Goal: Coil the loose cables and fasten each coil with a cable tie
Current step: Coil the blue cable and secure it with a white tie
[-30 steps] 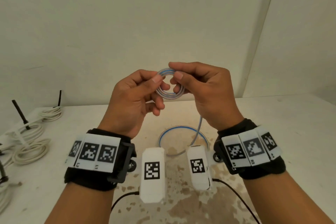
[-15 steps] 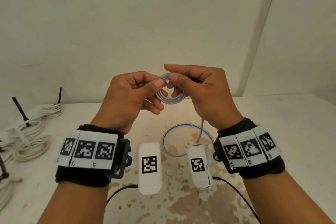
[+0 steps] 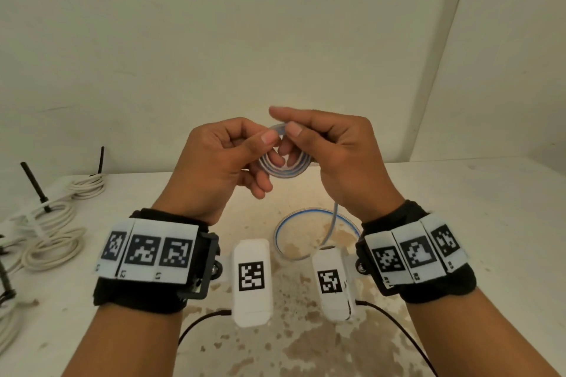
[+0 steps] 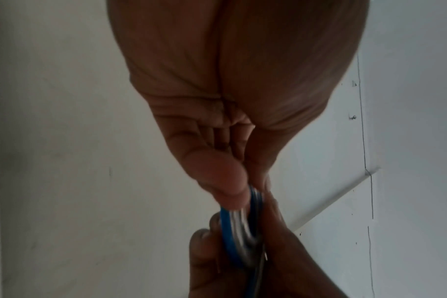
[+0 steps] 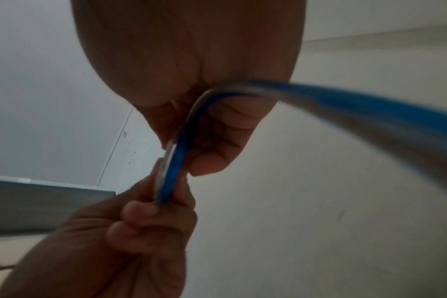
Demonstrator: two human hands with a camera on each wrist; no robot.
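A flat blue-and-white cable is wound into a small coil (image 3: 286, 169) that I hold up above the table between both hands. My left hand (image 3: 260, 144) pinches the coil's left side with thumb and fingers; the same coil (image 4: 239, 225) runs past that thumb in the left wrist view. My right hand (image 3: 291, 128) pinches the top of the coil, and the cable (image 5: 171, 167) passes under its curled fingers. The loose tail (image 3: 332, 223) hangs down from the right hand to a wide loop (image 3: 283, 223) lying on the table.
Several white cable coils (image 3: 52, 251) with black ties lie at the table's left edge (image 3: 18, 309). Black wristband leads (image 3: 395, 324) trail over the stained white tabletop (image 3: 490, 223). A white wall stands close behind.
Both hands have sunk slightly and the coil has tilted flatter. The right fingers have shifted along the coil's top as another turn is drawn in; the loop on the table has shrunk a little.
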